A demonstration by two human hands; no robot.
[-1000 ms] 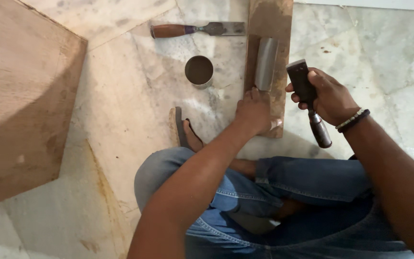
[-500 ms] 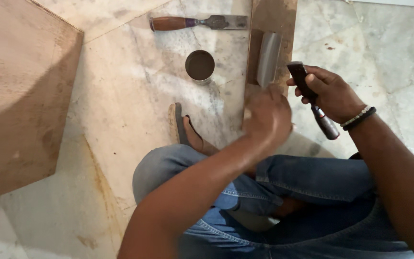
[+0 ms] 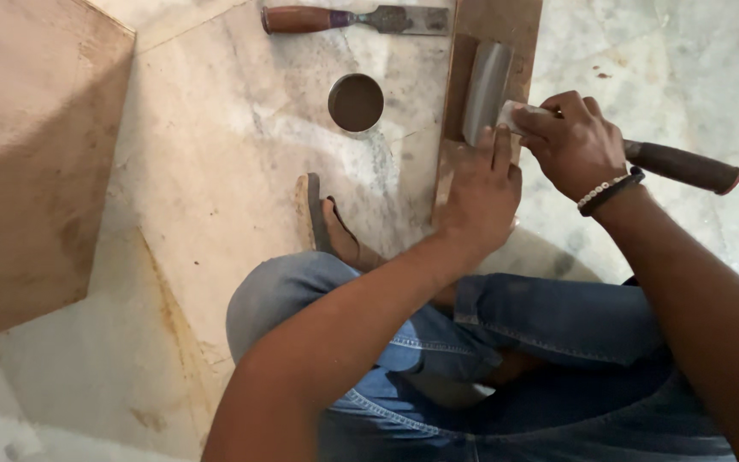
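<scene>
Right hand [image 3: 570, 141] gripped chisel [image 3: 682, 165], blade on sharpening stone [image 3: 485, 90]; left hand [image 3: 476, 192] fingers pressed flat beside it.

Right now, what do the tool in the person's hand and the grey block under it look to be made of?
The tool in the right hand seems to have a dark, smooth wooden handle and a pale metal blade. The grey block looks like a worn sharpening stone, dull and hollowed, set in a brown wooden holder. The left hand steadies it.
</scene>
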